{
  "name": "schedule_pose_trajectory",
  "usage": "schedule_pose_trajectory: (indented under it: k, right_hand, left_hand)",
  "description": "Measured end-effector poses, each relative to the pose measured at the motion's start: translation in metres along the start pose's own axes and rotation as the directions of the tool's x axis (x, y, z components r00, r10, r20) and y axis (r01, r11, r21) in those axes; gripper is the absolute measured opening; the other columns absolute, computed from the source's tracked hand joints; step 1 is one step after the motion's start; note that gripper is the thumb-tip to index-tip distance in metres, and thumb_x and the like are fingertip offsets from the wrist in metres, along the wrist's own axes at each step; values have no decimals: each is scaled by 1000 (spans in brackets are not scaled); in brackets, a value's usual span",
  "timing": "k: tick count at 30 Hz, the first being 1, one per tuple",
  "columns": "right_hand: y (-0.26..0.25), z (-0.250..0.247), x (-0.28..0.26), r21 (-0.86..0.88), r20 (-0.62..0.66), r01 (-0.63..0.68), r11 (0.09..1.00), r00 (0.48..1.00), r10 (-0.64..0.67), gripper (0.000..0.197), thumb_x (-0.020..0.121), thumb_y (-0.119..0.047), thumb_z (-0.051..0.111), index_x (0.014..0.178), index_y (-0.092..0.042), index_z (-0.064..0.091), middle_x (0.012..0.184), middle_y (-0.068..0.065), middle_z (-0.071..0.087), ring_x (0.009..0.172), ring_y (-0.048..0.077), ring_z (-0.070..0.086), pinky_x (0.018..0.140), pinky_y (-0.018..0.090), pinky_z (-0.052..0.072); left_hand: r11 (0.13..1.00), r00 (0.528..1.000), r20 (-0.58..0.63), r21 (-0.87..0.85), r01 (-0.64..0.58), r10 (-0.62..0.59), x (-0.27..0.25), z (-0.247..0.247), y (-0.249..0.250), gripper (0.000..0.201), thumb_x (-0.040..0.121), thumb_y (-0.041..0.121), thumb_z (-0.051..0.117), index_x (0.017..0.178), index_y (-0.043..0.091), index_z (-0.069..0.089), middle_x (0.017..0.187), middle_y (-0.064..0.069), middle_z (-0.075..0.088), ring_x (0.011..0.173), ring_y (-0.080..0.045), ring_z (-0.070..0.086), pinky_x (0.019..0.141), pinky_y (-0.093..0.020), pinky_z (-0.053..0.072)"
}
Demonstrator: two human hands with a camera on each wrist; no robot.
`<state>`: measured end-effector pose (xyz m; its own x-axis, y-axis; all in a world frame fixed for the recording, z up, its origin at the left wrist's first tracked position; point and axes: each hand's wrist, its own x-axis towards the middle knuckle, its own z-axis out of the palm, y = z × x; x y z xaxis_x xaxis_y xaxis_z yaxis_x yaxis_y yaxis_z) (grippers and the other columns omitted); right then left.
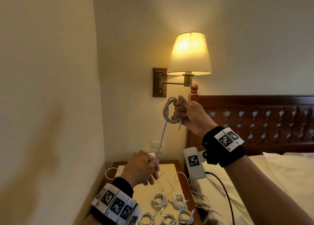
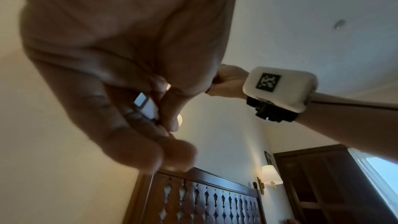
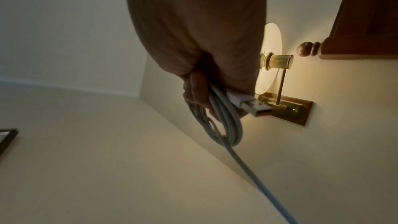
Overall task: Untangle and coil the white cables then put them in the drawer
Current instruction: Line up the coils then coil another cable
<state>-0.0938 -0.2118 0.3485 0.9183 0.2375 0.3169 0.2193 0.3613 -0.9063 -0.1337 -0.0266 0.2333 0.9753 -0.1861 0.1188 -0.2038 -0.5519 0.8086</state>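
Nearest to us, five finished coils [image 1: 169,211] of white cable lie in two rows on the near part of the counter [image 1: 171,169], close to its right edge beside the bed [image 1: 280,173]. Just beyond them a loose cable [image 1: 171,178] trails across the counter top and over that right edge.

Above the counter's left side we have our left hand [image 1: 143,167], fingers curled in and pinching the free strand of the white cable [image 1: 163,134] we are working on. In the left wrist view the fingers [image 2: 120,125] close round a small white plug [image 2: 146,106].

From there the strand runs up and slightly right to our right hand [image 1: 186,113], raised higher and farther off, in front of the headboard [image 1: 254,121]. Its fingers are wrapped through a bundle of loops [image 1: 167,110], thumb pressed over the top. The right wrist view shows the loops [image 3: 217,125] hanging below the fingers and a USB plug [image 3: 249,105] sticking out beside them.

The left wall [image 1: 47,105] stands close by the counter; open air lies between the two hands. On the far wall the lit wall lamp [image 1: 189,54] sits above and just behind the right hand. We cannot see the drawer in any view.
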Motion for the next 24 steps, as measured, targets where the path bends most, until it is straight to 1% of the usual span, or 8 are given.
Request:
schedule_pose_trajectory:
  k: [5,8,10,12,14,17,20,24]
  right_hand:
    - [8,2,2,-60,58,-33,998,998,36,34,105,-30,35,86,-9,53,58,-7,32,50,7,31,61,25,37]
    - [5,3,1,-136,111,-47,990,992,62,36,106,-30,34,83,-9,53,57,-6,32,50,8,30,62,26,36]
    - [2,4,-2,-156,145,-66,985,985,89,36,106,-30,34,82,-10,52,56,-7,31,50,8,30,62,27,37]
    - [1,5,-5,-145,189,-86,986,975,113,35,105,-30,35,82,-10,52,57,-6,31,49,8,31,63,28,38]
    - [3,9,-7,-140,228,-98,985,965,129,34,105,-30,36,83,-10,53,59,-5,31,50,9,32,64,28,39]
    - [2,15,-9,-183,263,-98,978,954,144,35,104,-30,36,83,-10,54,59,-4,31,52,9,31,65,28,38]
    - [-1,18,-11,-201,257,-84,976,957,135,36,104,-30,36,82,-10,55,56,-5,33,51,9,33,66,28,37]
    - [-4,17,-14,-267,249,-65,962,959,134,35,104,-30,36,82,-10,55,56,-4,35,48,8,35,67,28,41]
  left_hand:
    - [991,974,221,111,-68,43,-9,0,-8,33,100,30,47,85,13,71,78,-2,72,67,-11,62,61,-24,49]
    - [997,937,350,66,-33,8,-13,-21,10,81,70,85,44,109,18,68,111,5,67,91,-9,57,81,-28,50]
    - [985,966,247,-131,114,-79,-12,-42,29,115,52,100,23,123,18,61,122,3,61,100,-13,53,79,-28,47]
    - [980,995,-56,-188,71,-82,-7,-64,49,96,77,82,4,126,22,62,131,5,55,112,-15,48,96,-39,37]
    - [994,959,-278,-79,-82,57,-1,-75,66,77,92,66,7,122,26,64,134,5,53,120,-16,46,104,-41,30]
    - [966,915,-331,-35,-255,229,5,-73,89,54,99,54,29,107,19,70,106,0,69,92,-13,59,76,-27,41]
    - [962,951,-205,-90,-256,234,8,-70,98,46,95,52,45,95,12,69,59,11,60,53,-3,48,51,-18,37]
    - [925,984,-31,-338,-175,174,12,-70,91,42,91,51,52,92,11,64,75,1,57,66,-13,43,53,-21,36]
